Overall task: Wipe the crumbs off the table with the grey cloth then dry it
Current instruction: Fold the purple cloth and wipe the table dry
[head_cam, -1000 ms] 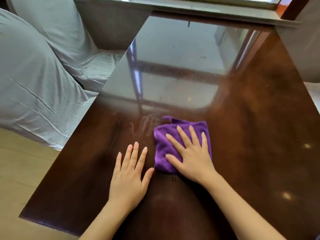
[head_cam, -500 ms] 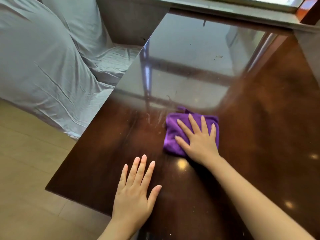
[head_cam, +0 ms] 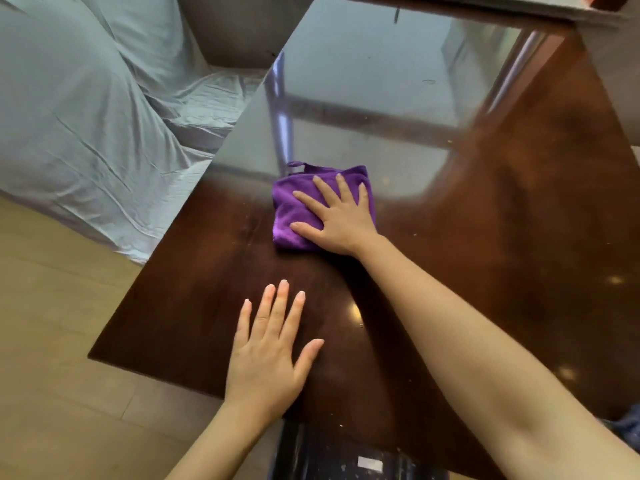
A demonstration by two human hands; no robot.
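A folded purple cloth (head_cam: pixel 291 211) lies on the glossy dark brown table (head_cam: pixel 519 237), near its left middle. My right hand (head_cam: pixel 341 218) presses flat on the cloth with its fingers spread, covering the cloth's right half. My left hand (head_cam: pixel 270 355) rests palm down on the bare wood near the table's front edge, fingers apart and holding nothing. A few pale crumbs (head_cam: pixel 415 234) dot the surface to the right of the cloth. No grey cloth is in view.
Chairs under pale grey covers (head_cam: pixel 86 116) stand close to the table's left edge. Light wooden floor (head_cam: pixel 52 341) shows at the lower left. A window sill (head_cam: pixel 485 5) borders the far end. The far half of the table mirrors the window.
My right hand has slid the purple cloth away from me, toward the far part of the table. My left hand has stayed flat near the front edge.
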